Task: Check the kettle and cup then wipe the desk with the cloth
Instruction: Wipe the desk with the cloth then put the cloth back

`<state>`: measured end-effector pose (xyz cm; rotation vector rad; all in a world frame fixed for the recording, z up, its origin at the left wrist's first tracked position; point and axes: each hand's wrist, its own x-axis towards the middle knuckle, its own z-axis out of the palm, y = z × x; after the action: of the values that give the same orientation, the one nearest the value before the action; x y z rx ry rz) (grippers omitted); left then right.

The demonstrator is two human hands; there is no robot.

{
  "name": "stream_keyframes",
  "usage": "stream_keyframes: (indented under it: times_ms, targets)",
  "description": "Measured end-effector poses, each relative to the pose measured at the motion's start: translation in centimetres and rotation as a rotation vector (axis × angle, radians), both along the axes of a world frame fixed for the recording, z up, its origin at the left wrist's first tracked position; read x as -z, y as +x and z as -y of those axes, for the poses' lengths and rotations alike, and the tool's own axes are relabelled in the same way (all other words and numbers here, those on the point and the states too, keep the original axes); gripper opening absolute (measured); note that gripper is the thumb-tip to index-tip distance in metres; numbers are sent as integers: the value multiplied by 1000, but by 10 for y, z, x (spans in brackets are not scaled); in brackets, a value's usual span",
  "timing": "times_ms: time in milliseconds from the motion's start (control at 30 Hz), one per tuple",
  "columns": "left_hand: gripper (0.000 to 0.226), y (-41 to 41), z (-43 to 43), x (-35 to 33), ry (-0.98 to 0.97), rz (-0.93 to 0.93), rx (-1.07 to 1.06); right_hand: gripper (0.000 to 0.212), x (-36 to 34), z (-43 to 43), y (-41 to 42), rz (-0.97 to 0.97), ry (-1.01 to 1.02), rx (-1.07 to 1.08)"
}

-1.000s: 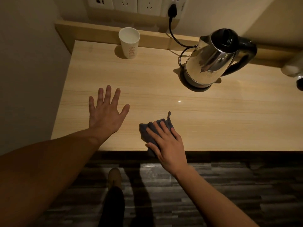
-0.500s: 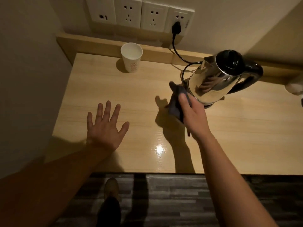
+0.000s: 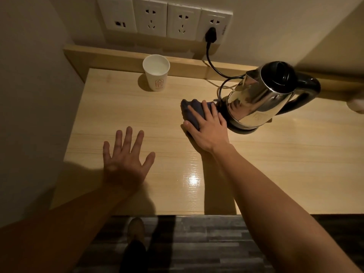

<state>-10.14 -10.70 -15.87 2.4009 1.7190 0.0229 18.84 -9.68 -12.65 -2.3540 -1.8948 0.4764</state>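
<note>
A dark blue cloth (image 3: 190, 109) lies bunched on the light wooden desk (image 3: 275, 164), just left of the kettle's base. My right hand (image 3: 206, 127) presses flat on the cloth, fingers spread over it. The steel kettle (image 3: 256, 99) with a black lid and handle stands on its base at the back right, its cord plugged into the wall. A white paper cup (image 3: 156, 72) stands upright at the back, left of the kettle. My left hand (image 3: 126, 160) rests flat on the desk with fingers apart, holding nothing.
A row of wall sockets (image 3: 163, 18) sits above a raised wooden ledge (image 3: 110, 58) behind the desk. A wall (image 3: 29, 115) borders the desk's left side. Dark plank floor (image 3: 206, 243) and my shoe (image 3: 136, 227) show below the front edge.
My right hand carried the cloth from the desk's front edge up to the kettle's base and now presses it flat there. The left hand stayed flat. The view shifted closer.
</note>
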Motion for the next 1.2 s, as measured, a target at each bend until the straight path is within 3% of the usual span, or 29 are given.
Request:
stream_keyframes:
  times_ms: [200,567,767,967,1067,1133,1200]
  targets:
    - [80,2,-5,0,-88,-63,-55,65,4,67,-3,52,32,-19]
    - [81,4,1,-7,-49,-77,-42,62,10,166,-14,85,39,7]
    - [75,9,2,-22,-180,-25,-54,60,11,220,-32,26,82,-8]
    - [68,83,72,-34,-162,123,135,45,-20,269,-40,-416,156,31]
    - [71,108,86,-26,-183,72,169,44,-49,282,-30,-855,-2,355]
    - [73,111,88,-16,-141,-1,181,58,-65,278,-10,-950,41,555]
    - [75,111,88,-10,-109,-14,180,44,-79,262,14,-1027,145,716]
